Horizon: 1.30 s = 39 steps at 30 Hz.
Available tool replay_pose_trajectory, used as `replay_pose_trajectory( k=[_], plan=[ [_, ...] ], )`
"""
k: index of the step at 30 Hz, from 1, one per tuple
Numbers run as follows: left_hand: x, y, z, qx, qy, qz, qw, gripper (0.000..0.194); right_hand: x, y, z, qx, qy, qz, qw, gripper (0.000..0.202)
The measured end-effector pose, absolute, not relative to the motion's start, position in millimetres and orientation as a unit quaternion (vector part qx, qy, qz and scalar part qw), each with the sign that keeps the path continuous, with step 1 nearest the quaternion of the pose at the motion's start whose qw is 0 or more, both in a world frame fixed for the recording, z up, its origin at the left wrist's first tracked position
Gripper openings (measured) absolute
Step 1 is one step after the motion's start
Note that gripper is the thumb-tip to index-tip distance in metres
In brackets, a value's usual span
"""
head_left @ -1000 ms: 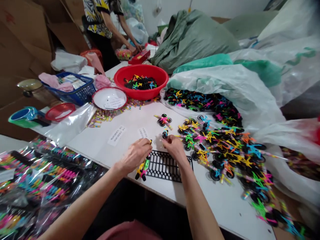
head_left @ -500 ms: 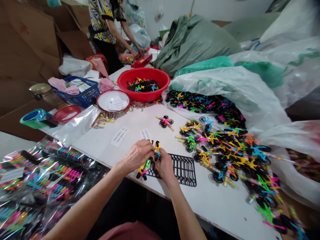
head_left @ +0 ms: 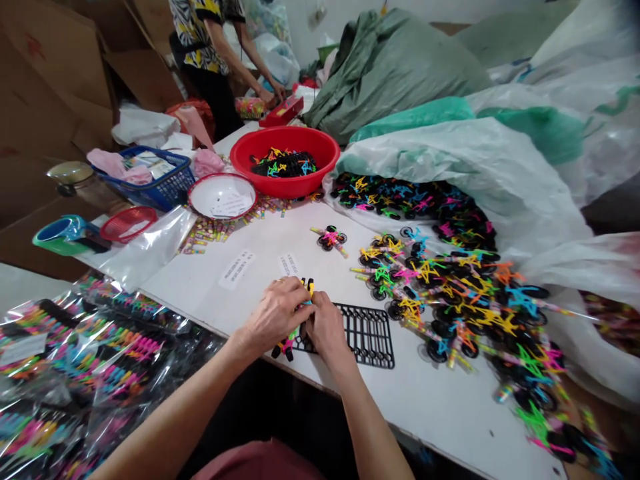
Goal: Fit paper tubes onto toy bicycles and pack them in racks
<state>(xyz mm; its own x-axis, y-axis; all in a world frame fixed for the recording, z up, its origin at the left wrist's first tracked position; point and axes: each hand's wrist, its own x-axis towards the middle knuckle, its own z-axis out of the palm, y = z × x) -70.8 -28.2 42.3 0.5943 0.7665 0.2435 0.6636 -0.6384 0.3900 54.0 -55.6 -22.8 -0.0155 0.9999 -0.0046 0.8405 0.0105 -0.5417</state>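
At the table's near edge my left hand (head_left: 275, 308) is closed round a small toy bicycle (head_left: 307, 287), its yellow part and black wheels sticking up beyond the fingers. My right hand (head_left: 327, 328) meets it from the other side, fingers bent and pressed against the same bicycle. Under and beside both hands lies a black plastic rack (head_left: 371, 339) with rows of slots. Another toy bicycle (head_left: 287, 348), pink and green with black wheels, pokes out below my left hand at the rack's left end. My fingers hide most of the contact.
Colourful toy bicycles (head_left: 480, 313) lie heaped on the right, spilling from a white sack (head_left: 525, 187). A red basin (head_left: 287, 187), a white bowl (head_left: 223, 197) and a blue basket (head_left: 170, 183) stand behind. Bagged toys (head_left: 100, 360) lie lower left. Another person (head_left: 210, 67) works at the back.
The yellow-and-blue bicycle has sunk lower between my hands and is more covered by my fingers. My hands have drawn closer together over the rack's left end.
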Motion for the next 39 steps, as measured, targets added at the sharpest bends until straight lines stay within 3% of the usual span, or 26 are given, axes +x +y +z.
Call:
replay_pose_trajectory(
  k=[6, 13, 18, 22, 25, 31, 35, 39],
  plan=[
    [-75, -27, 38, 0.893, 0.373, 0.228, 0.104, 0.015, 55, -51, -13, -0.675, -0.695, 0.195, 0.151, 0.019],
    [-80, -27, 35, 0.93, 0.316, 0.181, 0.043, 0.02, 60, -56, -22, -0.635, -0.716, 0.211, 0.196, 0.026],
    [-83, -26, 33, 0.939, 0.293, 0.177, 0.039, 0.019, 106, -4, -10, -0.555, -0.759, 0.28, 0.192, 0.014],
    [-83, -25, 32, 0.942, 0.288, 0.173, 0.014, 0.017, 133, 67, 11, -0.721, -0.675, 0.088, 0.13, 0.016],
    [-84, -24, 34, 0.945, 0.287, 0.158, 0.004, 0.015, 131, 87, 16, -0.753, -0.647, 0.05, 0.105, 0.017],
    [-88, -11, 34, 0.947, 0.286, 0.146, 0.005, 0.015, 149, 56, 20, -0.743, -0.652, -0.053, 0.143, 0.024],
    [-85, 0, 30, 0.944, 0.29, 0.159, 0.006, 0.019, 176, 34, 32, -0.793, -0.591, -0.001, 0.148, 0.018],
    [-85, 3, 29, 0.94, 0.288, 0.181, 0.018, 0.024, 171, 7, 37, -0.749, -0.575, 0.133, 0.3, 0.02]
  ],
)
